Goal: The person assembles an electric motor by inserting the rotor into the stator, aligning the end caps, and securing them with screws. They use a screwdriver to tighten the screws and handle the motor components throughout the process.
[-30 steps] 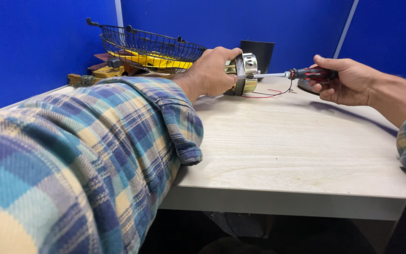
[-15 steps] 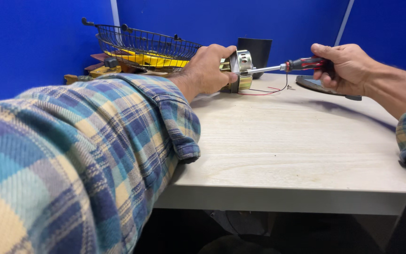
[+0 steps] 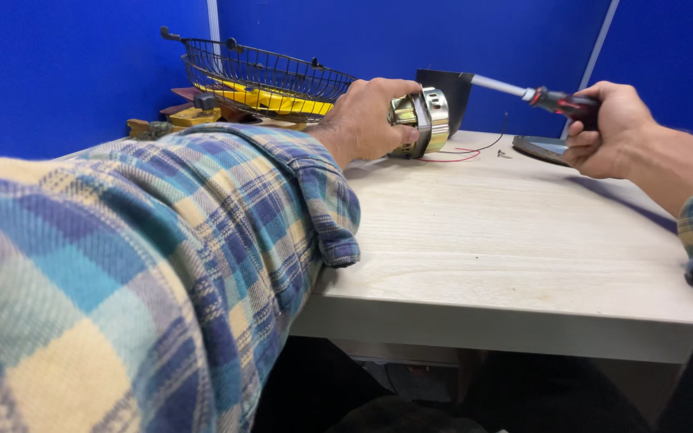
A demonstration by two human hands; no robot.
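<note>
On the far table (image 3: 523, 240), my left hand (image 3: 366, 120) grips the motor (image 3: 420, 122); my right hand (image 3: 607, 128) clutches the screwdriver (image 3: 551, 99). I should hold both steady.

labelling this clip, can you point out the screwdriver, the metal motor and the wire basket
screwdriver (image 3: 559, 101): head view, on its red and black handle by the right hand.
metal motor (image 3: 429, 120): head view, on its round casing beside the left hand.
wire basket (image 3: 266, 76): head view, on its side mesh.

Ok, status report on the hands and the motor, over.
Left hand gripping small metal motor on table. Right hand holding screwdriver, tip off the motor. Red wires trailing beside it.
</note>
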